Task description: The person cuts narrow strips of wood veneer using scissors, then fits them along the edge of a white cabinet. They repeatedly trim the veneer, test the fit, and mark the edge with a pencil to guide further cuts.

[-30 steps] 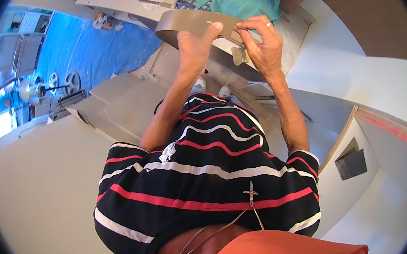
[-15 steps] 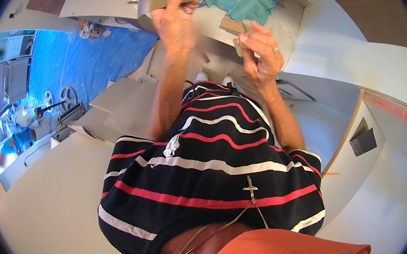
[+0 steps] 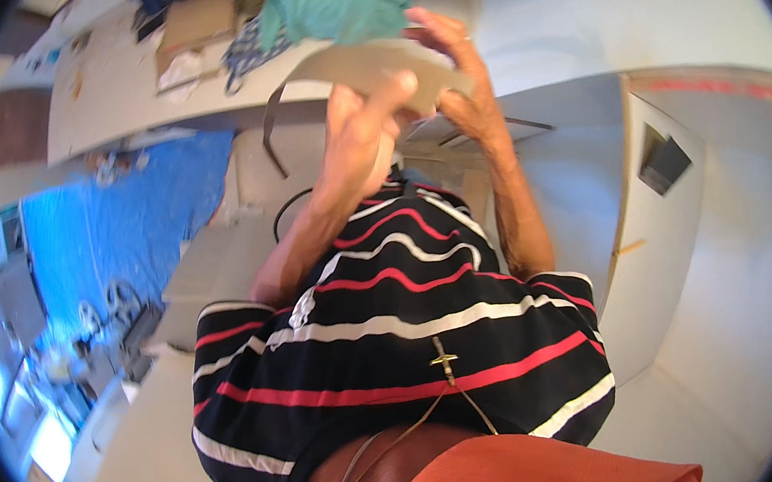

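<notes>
My left hand (image 3: 363, 129) and my right hand (image 3: 460, 71) are raised in front of my chest and meet on a tan cardboard strip (image 3: 330, 66). The strip is wide, curves to the left and bends down at its left end. Both hands grip its right part, my left from below, my right from the far side with the fingers curled over the edge. My black shirt with red and white stripes (image 3: 396, 334) fills the middle of the view. A small cross pendant (image 3: 443, 362) hangs on it.
A teal cloth (image 3: 337, 1) lies on a beige worktop (image 3: 108, 101) beyond the strip, with cardboard pieces and clutter beside it. A blue tarp (image 3: 94, 234) covers the floor at left. White cabinet panels (image 3: 677, 239) stand at right.
My hands were apart half a second ago, the left one lifting the strip high. Now both hands are together on the strip, and the view has shifted to the right.
</notes>
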Motion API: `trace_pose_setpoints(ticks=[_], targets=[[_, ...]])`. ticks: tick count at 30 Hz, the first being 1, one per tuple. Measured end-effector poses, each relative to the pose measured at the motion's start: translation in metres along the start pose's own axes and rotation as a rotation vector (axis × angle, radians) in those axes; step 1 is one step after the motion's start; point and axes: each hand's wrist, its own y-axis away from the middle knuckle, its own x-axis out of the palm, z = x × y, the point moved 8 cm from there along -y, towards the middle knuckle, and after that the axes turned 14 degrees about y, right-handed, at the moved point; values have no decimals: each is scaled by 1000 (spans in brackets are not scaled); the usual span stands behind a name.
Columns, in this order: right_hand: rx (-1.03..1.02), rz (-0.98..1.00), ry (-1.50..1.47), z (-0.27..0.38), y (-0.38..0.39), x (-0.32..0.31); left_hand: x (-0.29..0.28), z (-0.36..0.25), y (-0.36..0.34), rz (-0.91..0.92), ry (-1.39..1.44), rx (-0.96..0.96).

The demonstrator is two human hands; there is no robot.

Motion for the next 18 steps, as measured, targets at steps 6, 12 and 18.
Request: trace_pose_setpoints(ticks=[6,12,18], targets=[[-166,129,-118,31,-3,-74,85,47,20,314,41,-326],[-295,-60,31,53,-9,-187,179,89,8,660,19,-450],[-192,66,-58,46,-7,-260,246,141,18,735,310,-799]])
